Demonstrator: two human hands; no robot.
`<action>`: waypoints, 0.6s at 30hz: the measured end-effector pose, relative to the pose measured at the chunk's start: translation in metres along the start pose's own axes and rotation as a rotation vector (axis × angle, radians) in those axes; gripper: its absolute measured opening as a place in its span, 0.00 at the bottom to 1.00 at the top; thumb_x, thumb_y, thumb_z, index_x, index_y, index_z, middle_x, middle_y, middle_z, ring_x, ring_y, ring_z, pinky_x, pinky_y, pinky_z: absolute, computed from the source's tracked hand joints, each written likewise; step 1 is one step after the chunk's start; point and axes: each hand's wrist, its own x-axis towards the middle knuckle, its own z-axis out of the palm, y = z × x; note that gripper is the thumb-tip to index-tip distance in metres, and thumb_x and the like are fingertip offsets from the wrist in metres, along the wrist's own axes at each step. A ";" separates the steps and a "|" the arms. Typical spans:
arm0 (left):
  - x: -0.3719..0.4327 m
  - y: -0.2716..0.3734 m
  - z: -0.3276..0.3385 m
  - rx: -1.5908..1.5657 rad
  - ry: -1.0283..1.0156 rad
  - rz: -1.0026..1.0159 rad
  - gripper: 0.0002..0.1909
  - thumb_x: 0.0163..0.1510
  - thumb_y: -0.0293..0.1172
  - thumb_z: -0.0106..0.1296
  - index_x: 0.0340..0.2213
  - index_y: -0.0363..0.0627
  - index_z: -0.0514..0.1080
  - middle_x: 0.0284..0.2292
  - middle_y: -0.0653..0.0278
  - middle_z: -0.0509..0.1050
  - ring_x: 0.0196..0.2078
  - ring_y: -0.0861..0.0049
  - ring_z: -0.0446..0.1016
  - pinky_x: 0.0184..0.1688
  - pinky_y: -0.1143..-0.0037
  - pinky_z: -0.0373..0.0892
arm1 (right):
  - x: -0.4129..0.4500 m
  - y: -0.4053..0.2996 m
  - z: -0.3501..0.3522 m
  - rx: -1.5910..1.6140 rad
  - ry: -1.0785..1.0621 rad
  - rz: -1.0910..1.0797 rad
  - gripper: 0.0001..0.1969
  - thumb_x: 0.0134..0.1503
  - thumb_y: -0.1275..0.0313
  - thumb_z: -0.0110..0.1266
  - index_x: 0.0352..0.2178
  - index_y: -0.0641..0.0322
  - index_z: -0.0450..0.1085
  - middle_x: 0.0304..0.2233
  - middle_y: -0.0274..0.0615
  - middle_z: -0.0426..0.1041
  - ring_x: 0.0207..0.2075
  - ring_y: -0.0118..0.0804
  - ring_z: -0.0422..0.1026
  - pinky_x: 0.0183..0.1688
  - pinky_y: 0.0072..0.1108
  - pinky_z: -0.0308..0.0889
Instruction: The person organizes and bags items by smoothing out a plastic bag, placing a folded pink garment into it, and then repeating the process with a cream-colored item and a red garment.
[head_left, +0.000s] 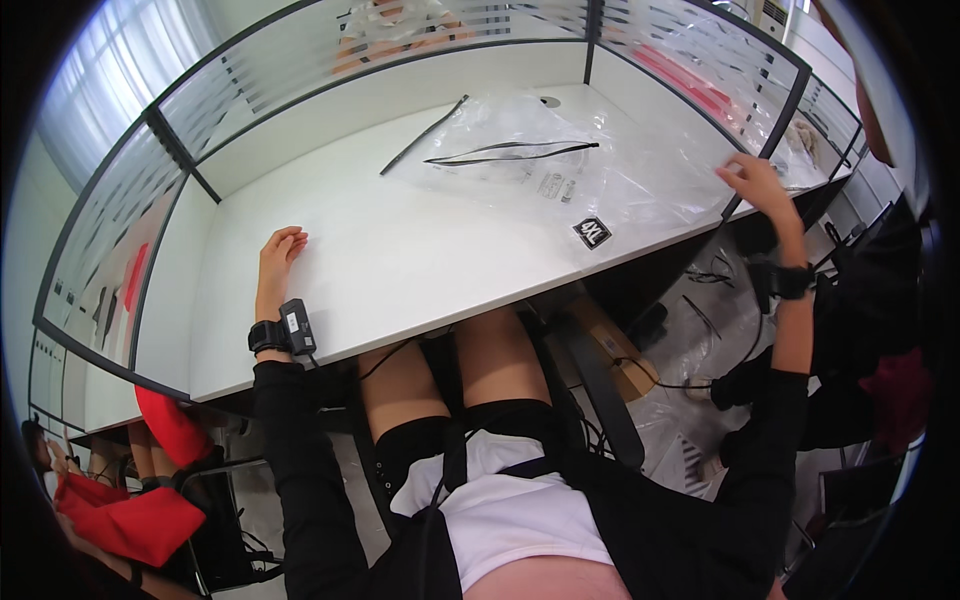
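Note:
My left hand (280, 253) rests low over the left part of the white desk (360, 262), with fingers loosely curled and nothing visible in them. My right hand (757, 184) is raised at the desk's right side, by the end of the partition. Its bent fingers are near the right edge of a clear plastic bag (652, 169); whether they hold the film, I cannot tell. The bag lies spread and wrinkled, with small print on it. A black size sticker (592, 232) sits by its near edge. One thin black strip (424, 135) and a looped black strip (465, 160) lie at the bag.
Framed partitions (176, 150) border the desk, and a person (397, 30) sits behind the far one. Below the desk are a cardboard box (607, 345), cables and plastic film (675, 367). Red fabric (127, 517) is with people at lower left. A chair armrest (600, 397) stands beside my legs.

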 end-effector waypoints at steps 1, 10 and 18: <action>0.001 -0.003 -0.001 0.006 0.004 -0.007 0.11 0.52 0.25 0.34 0.34 0.32 0.65 0.32 0.58 0.68 0.37 0.76 0.67 0.42 0.81 0.64 | 0.008 -0.017 0.022 -0.031 0.098 -0.112 0.22 0.46 0.57 0.50 0.34 0.68 0.62 0.23 0.55 0.69 0.27 0.45 0.70 0.28 0.29 0.65; 0.007 -0.003 0.013 0.042 -0.039 -0.005 0.11 0.52 0.26 0.36 0.34 0.33 0.65 0.31 0.58 0.69 0.35 0.78 0.67 0.41 0.81 0.63 | 0.118 -0.131 0.255 -0.283 -0.287 0.129 0.33 0.47 0.46 0.37 0.51 0.50 0.47 0.46 0.55 0.58 0.51 0.57 0.49 0.43 0.53 0.47; 0.012 -0.007 0.014 0.242 0.070 -0.006 0.10 0.50 0.23 0.36 0.31 0.40 0.67 0.29 0.66 0.69 0.30 0.84 0.67 0.32 0.84 0.66 | 0.141 -0.270 0.239 0.334 0.132 -0.414 0.11 0.43 0.68 0.47 0.30 0.57 0.68 0.27 0.42 0.70 0.31 0.37 0.69 0.34 0.26 0.63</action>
